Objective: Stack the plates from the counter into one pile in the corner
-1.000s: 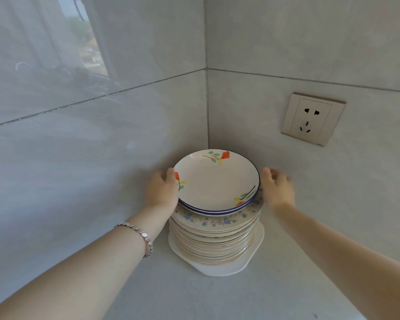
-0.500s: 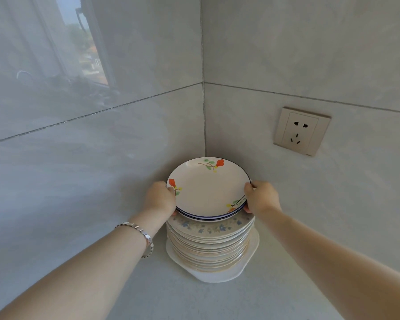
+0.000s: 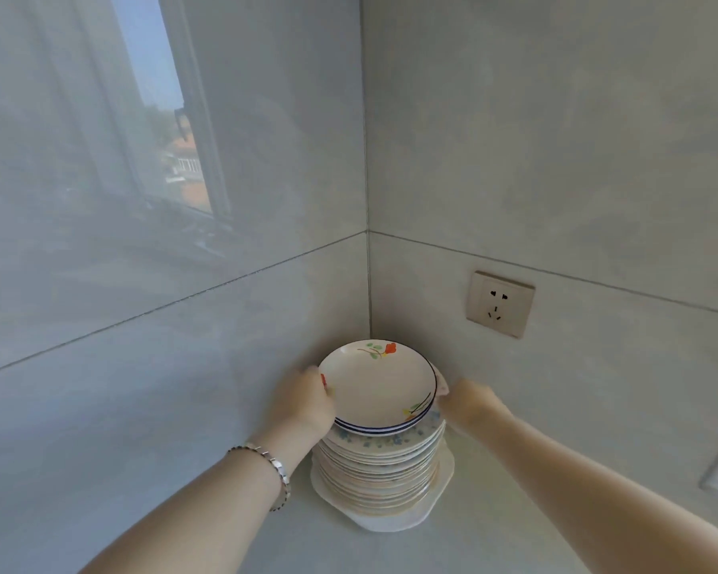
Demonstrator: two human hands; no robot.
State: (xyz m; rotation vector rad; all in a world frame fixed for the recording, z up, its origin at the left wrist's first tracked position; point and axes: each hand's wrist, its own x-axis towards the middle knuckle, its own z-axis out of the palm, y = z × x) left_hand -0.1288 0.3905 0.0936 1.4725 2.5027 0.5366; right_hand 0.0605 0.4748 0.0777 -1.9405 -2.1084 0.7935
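Here, low in the centre of the frame, a tall pile of plates [image 3: 380, 461] stands in the corner [image 3: 368, 283]. Your left hand [image 3: 305, 401] grips the rim of the flowered top plate [image 3: 376, 385]. Your right hand [image 3: 471, 403] meets the opposite rim; whether it grips, I cannot tell. No loose plates show, so stacking looks nearly finished.

Home kitchen: tiled walls [image 3: 224, 366] meet in a corner, socket [image 3: 500, 304], counter [image 3: 349, 548] w/ plate pile [image 3: 380, 461].
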